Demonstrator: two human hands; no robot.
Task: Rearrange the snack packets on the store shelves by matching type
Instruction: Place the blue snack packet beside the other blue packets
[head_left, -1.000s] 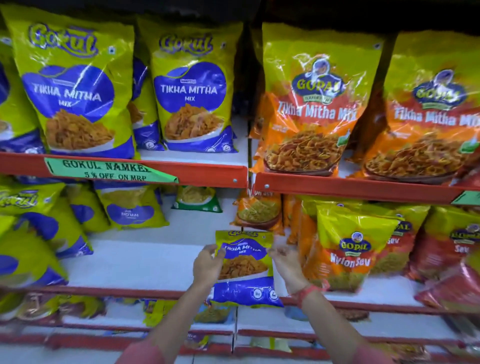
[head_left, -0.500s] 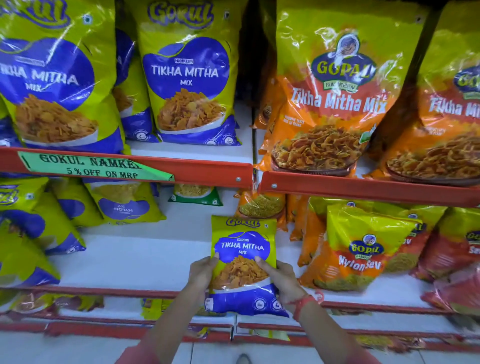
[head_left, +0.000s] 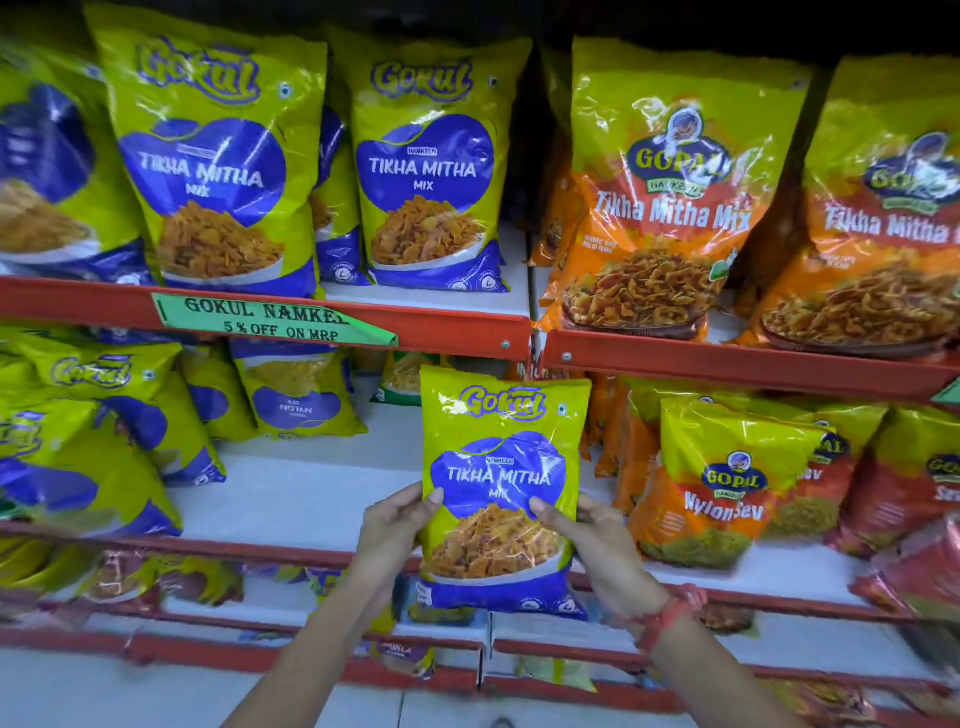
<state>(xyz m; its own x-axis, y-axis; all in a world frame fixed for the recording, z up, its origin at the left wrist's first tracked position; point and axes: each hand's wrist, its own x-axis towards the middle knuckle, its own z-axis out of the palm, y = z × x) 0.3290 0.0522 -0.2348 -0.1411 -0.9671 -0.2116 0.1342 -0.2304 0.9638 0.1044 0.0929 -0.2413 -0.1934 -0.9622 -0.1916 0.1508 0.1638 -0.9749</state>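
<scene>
Head view, small Gokul Tikha Mitha Mix packet (head_left: 501, 488) green-yellow with blue base, upright, held in front of middle shelf (head_left: 311, 504), left hand (head_left: 389, 530) and right hand (head_left: 597, 540) clamped on its side edges, thumbs on front

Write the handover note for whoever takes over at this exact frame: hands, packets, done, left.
Left hand and right hand: both grip one small Gokul packet, upright, in front of the middle shelf.
Large Gokul packets stand upper left; Gopal packets upper right; Nylon Sev beside the right hand.
Done: packet in hand.
Left: place it with the Gokul packets, probably on the left side.
</scene>
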